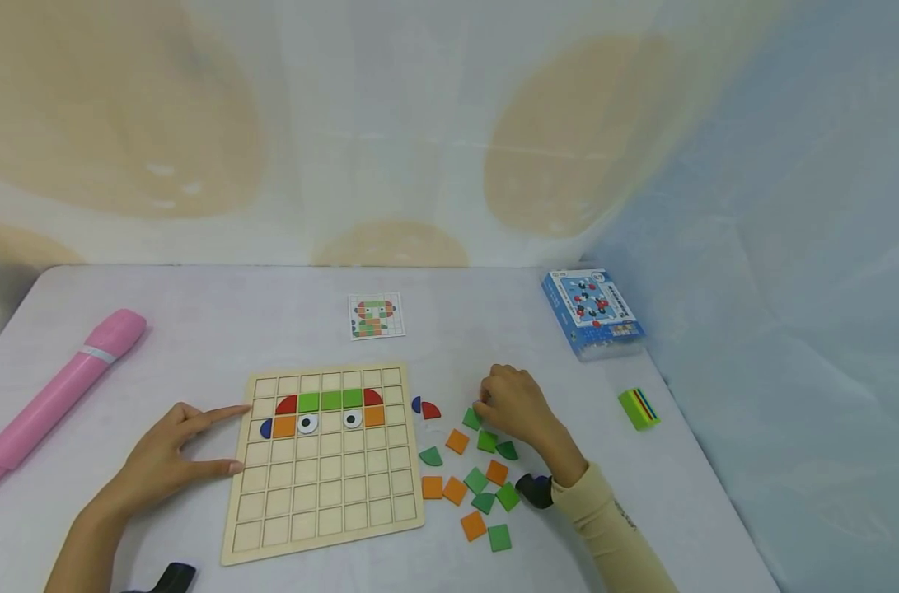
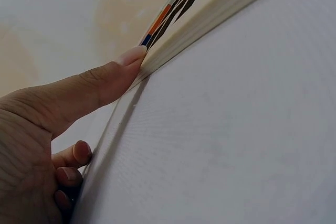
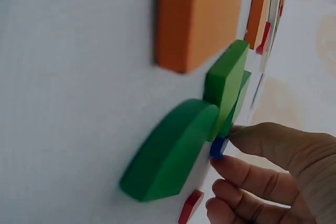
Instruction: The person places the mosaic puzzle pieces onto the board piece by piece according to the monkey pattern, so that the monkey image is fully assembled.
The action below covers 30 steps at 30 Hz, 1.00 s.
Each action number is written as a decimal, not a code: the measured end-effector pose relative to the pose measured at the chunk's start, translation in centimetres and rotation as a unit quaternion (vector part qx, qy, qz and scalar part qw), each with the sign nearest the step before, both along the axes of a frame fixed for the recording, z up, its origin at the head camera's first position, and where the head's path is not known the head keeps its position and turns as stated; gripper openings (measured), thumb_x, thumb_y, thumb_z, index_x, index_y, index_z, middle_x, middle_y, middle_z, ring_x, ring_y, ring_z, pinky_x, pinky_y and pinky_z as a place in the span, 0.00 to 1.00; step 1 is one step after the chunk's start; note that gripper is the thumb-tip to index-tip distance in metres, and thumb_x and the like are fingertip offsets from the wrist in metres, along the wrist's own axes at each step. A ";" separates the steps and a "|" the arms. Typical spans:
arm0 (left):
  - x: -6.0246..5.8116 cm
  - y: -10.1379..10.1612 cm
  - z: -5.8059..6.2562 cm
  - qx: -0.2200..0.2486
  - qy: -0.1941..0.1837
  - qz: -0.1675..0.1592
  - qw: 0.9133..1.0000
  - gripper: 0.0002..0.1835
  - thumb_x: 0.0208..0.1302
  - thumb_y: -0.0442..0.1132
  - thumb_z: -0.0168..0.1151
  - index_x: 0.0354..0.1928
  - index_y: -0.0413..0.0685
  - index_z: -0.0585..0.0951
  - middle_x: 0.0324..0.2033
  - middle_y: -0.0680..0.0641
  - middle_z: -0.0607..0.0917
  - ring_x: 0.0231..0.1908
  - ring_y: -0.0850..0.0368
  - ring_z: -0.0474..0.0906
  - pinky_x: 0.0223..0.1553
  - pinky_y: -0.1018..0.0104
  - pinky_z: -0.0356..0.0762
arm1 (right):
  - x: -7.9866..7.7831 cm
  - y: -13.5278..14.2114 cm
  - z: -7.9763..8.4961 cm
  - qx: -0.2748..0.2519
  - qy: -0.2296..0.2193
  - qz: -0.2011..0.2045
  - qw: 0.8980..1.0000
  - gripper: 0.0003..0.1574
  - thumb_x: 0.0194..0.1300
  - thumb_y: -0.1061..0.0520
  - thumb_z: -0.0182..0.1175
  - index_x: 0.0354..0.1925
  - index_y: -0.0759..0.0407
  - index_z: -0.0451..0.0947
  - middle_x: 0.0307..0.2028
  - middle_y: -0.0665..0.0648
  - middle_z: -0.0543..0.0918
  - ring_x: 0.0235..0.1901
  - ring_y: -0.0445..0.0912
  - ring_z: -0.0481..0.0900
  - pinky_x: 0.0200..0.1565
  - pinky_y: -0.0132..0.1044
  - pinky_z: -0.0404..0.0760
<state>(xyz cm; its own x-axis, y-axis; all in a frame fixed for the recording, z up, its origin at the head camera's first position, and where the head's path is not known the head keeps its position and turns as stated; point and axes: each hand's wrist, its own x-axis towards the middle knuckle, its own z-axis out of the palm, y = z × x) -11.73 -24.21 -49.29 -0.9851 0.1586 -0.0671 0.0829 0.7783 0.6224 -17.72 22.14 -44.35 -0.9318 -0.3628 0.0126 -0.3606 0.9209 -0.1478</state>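
My left hand (image 1: 160, 457) is spread at the left side of the wooden grid board (image 1: 330, 539), its index fingertip and thumb against the edge. On the board lie red quarter-rounds, several green squares (image 1: 332, 400), two orange squares (image 1: 284, 426), two eye pieces (image 1: 307, 423) and a blue half-round (image 1: 266, 428). My right hand (image 1: 519, 403) is low over the table beyond the loose tiles. In the right wrist view, its thumb and index fingertip pinch a small blue piece (image 3: 219, 148); the head view hides it. A green quarter-round (image 3: 170, 153) is close by.
Loose orange tiles (image 1: 457, 441) and green tiles (image 1: 499, 538) are scattered right of the board. A pattern card (image 1: 376, 316) lies behind it. A blue box (image 1: 593, 309) and a green block (image 1: 639, 409) are at the right, a pink tube-shaped object (image 1: 63, 391) at the left.
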 end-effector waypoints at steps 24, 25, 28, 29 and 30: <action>0.0 0.0 0.0 -0.007 0.011 -0.002 1.000 0.43 0.44 0.59 0.79 0.65 0.59 0.77 0.36 0.46 0.66 0.36 0.54 0.62 0.35 0.64 0.57 | 0.8 1.9 0.3 -0.040 -0.028 0.050 0.998 0.16 0.53 0.57 0.76 0.42 0.57 0.89 0.36 0.51 0.79 0.35 0.43 0.71 0.41 0.38 0.71; 0.0 0.0 0.0 -0.007 0.012 -0.003 1.000 0.43 0.44 0.60 0.78 0.65 0.60 0.77 0.36 0.46 0.66 0.36 0.55 0.62 0.35 0.65 0.57 | 0.8 1.9 0.3 -0.039 -0.026 0.052 0.998 0.15 0.53 0.57 0.76 0.42 0.58 0.89 0.36 0.52 0.79 0.36 0.43 0.71 0.42 0.39 0.71; 0.0 0.0 0.0 -0.006 0.013 -0.003 1.000 0.43 0.44 0.59 0.78 0.65 0.60 0.77 0.36 0.47 0.66 0.36 0.56 0.62 0.36 0.65 0.58 | 0.7 1.7 0.4 -0.035 -0.025 0.054 0.998 0.14 0.54 0.57 0.75 0.40 0.59 0.88 0.36 0.52 0.79 0.37 0.44 0.72 0.44 0.41 0.73; 0.0 0.0 0.0 -0.005 0.013 -0.003 1.000 0.43 0.44 0.59 0.78 0.65 0.60 0.77 0.36 0.47 0.66 0.36 0.56 0.62 0.36 0.65 0.58 | 0.7 1.7 0.4 -0.033 -0.024 0.055 0.998 0.14 0.53 0.56 0.75 0.39 0.59 0.88 0.36 0.52 0.79 0.37 0.44 0.73 0.44 0.42 0.73; 0.0 0.0 0.0 -0.007 0.012 -0.003 1.000 0.43 0.44 0.60 0.78 0.65 0.60 0.77 0.36 0.47 0.66 0.36 0.56 0.62 0.36 0.65 0.58 | 0.7 1.6 0.4 -0.033 -0.023 0.057 0.998 0.14 0.53 0.56 0.76 0.38 0.60 0.87 0.36 0.52 0.79 0.37 0.45 0.73 0.44 0.42 0.73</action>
